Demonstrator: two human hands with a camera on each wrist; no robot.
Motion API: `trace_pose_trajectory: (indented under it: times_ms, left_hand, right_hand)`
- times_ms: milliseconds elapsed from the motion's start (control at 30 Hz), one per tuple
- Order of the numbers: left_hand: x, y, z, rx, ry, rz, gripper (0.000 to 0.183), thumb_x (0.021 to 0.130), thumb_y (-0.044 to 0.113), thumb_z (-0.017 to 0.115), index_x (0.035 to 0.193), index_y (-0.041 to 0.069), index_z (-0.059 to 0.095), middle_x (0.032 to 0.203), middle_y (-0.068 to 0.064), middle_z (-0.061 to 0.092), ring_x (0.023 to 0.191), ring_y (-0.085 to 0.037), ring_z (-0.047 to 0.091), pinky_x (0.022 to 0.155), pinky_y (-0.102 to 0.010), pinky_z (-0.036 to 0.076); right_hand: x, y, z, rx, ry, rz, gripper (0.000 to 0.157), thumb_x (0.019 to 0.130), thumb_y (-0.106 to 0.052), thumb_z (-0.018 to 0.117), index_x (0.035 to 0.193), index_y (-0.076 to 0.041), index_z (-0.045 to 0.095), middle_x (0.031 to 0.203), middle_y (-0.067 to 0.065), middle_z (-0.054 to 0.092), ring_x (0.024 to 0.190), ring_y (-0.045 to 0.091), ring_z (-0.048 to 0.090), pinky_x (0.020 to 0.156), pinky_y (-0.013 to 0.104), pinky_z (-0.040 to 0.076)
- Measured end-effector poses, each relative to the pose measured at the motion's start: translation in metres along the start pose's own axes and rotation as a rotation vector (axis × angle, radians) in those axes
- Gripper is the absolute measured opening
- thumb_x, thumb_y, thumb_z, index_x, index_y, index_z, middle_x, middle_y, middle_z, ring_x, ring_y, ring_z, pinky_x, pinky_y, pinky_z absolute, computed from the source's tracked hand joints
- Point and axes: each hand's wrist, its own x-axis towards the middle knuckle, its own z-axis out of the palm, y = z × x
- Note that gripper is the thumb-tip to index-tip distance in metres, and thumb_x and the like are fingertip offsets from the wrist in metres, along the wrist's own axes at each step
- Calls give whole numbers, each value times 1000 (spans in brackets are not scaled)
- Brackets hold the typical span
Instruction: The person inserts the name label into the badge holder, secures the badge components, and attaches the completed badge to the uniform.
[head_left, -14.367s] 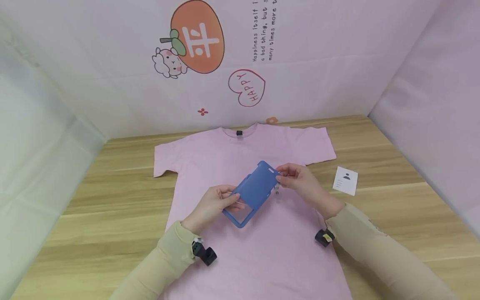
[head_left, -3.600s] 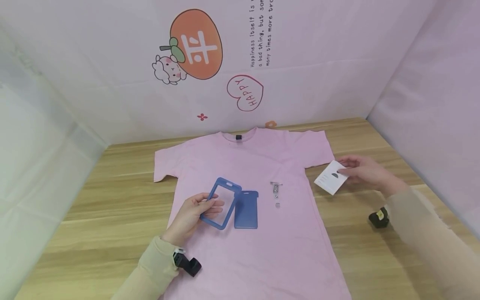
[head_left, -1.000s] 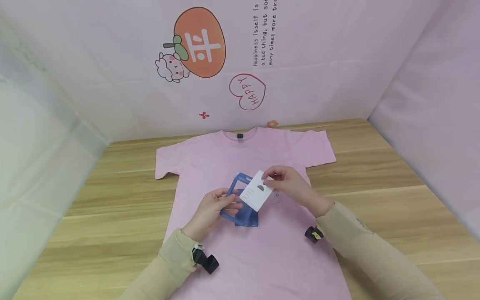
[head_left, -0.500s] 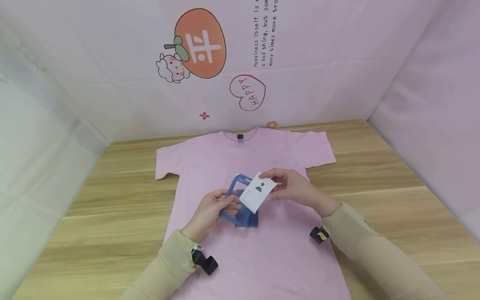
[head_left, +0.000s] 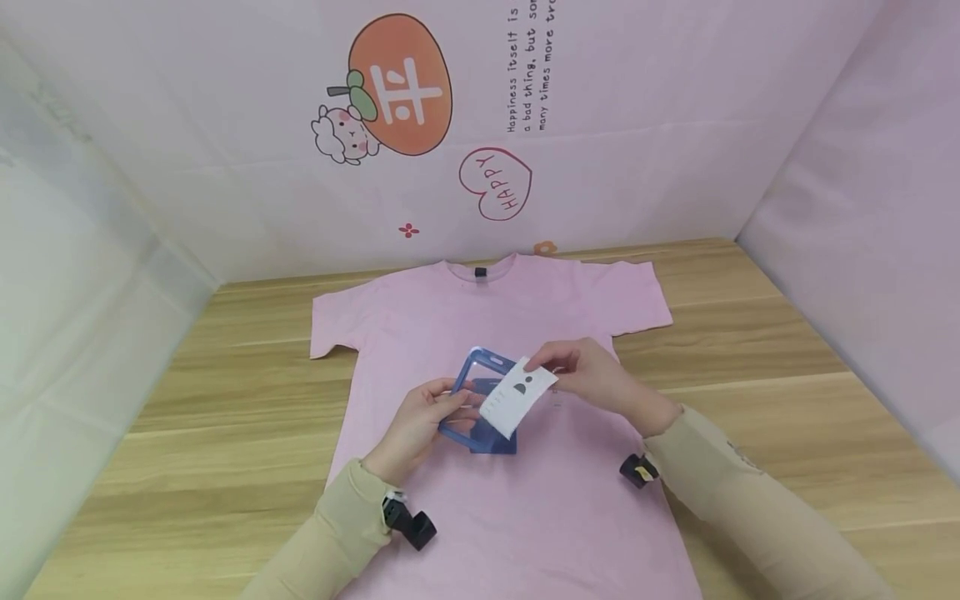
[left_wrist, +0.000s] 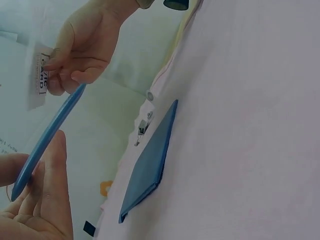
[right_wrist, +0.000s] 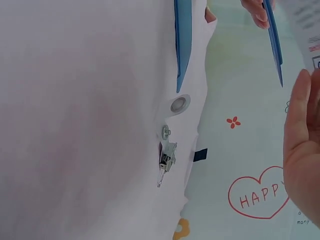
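Observation:
My left hand pinches the blue front frame of a badge holder by its left side, with the frame raised and tilted over the shirt. In my right hand, thumb and fingers pinch a white ID card at its upper right edge. The card slants over the frame's right half in the head view, its printed figure facing up. Below them, the holder's blue back cover lies flat on the pink T-shirt, partly hidden in the head view. A metal badge clip lies on the shirt near the cover.
The T-shirt is spread over a wood-grain table, collar toward the back. A printed white cloth hangs behind, and pale cloth sides close in left and right. Wrist cameras sit on both sleeves.
Earlier both hands held the assembled holder while the card lay on the table. The holder was parted, and the right hand brought the card leftward to the frame. Lately the card has tipped lower.

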Motion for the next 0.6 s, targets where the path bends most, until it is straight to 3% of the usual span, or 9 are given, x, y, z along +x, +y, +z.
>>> trace_pose_trajectory:
  times_ms: [67, 167, 300, 433, 600]
  left_hand:
    - [0, 0, -1, 12, -9, 12, 38, 97, 7, 50, 124, -19, 42, 93, -5, 72, 79, -7, 69, 75, -26, 57]
    - [1, -1, -2, 28, -15, 21, 38, 97, 8, 51, 123, -18, 43, 98, -9, 72, 81, -7, 69, 76, -27, 57]
    - [2, -2, -2, 32, -14, 16, 37, 96, 8, 51, 123, -17, 45, 101, -9, 72, 81, -6, 69, 76, -27, 57]
    - [2, -2, -2, 32, -9, 7, 37, 97, 8, 51, 123, -16, 45, 102, -11, 71, 81, -6, 69, 75, -26, 57]
    - [3, -1, -3, 24, -8, 1, 37, 97, 8, 51, 123, -16, 45, 100, -8, 71, 81, -7, 69, 76, -26, 57]
  right_hand:
    - [1, 1, -1, 3, 36, 31, 24, 78, 13, 60, 100, 10, 66, 101, 23, 66, 80, 5, 62, 71, 21, 54]
    - [1, 2, -3, 33, 48, 36, 18, 80, 12, 60, 97, 12, 66, 92, 10, 68, 73, 7, 60, 66, 22, 53]
    - [0, 4, -4, 80, 36, -40, 7, 81, 9, 65, 88, 10, 67, 81, -9, 61, 71, 5, 55, 62, 18, 49]
    - [0, 5, -5, 141, 26, -74, 7, 79, 11, 66, 85, 7, 69, 88, -8, 57, 77, 4, 55, 66, 16, 50]
    - [0, 3, -7, 90, 31, -37, 8, 81, 8, 66, 88, 12, 67, 93, -10, 62, 80, 7, 58, 68, 19, 52]
